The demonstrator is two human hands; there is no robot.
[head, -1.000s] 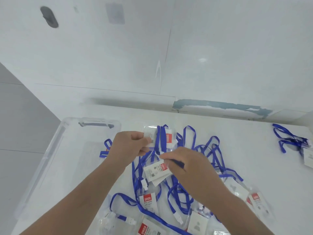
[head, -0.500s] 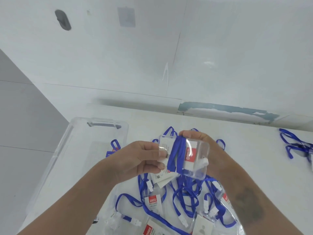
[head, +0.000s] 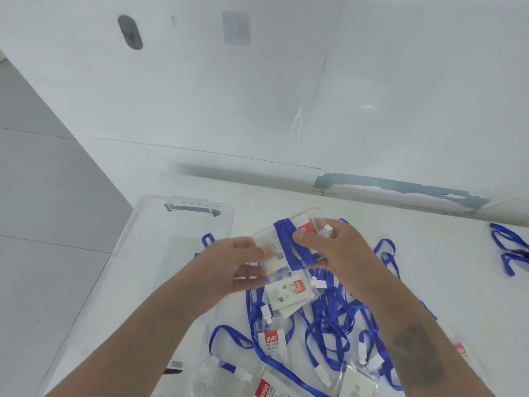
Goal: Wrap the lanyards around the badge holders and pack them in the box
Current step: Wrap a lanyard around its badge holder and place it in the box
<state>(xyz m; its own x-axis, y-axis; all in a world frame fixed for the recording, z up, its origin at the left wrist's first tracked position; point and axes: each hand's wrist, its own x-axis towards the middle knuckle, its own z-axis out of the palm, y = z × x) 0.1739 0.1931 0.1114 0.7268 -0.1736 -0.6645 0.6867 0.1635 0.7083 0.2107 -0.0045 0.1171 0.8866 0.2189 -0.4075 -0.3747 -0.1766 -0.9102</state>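
Note:
A clear badge holder (head: 274, 242) with a red label is lifted above the table, its blue lanyard (head: 289, 242) wound around its middle. My left hand (head: 237, 265) grips its left end. My right hand (head: 329, 247) holds its right end, thumb on the front, and pinches the lanyard's white clip (head: 325, 226) at the fingertips. Under my hands lies a pile of several more badge holders (head: 286, 290) with tangled blue lanyards (head: 329, 333). The clear plastic box (head: 160, 253) stands to the left, with a blue lanyard loop (head: 208, 240) showing inside.
Another blue lanyard (head: 506, 247) lies at the table's far right edge. A white wall with a ledge (head: 372, 190) runs behind the table. Grey floor (head: 43, 224) lies left of the box.
Both hands lifted the wrapped badge holder off the pile. It has since tilted and my right hand moved from behind it to its right end, taking the white clip.

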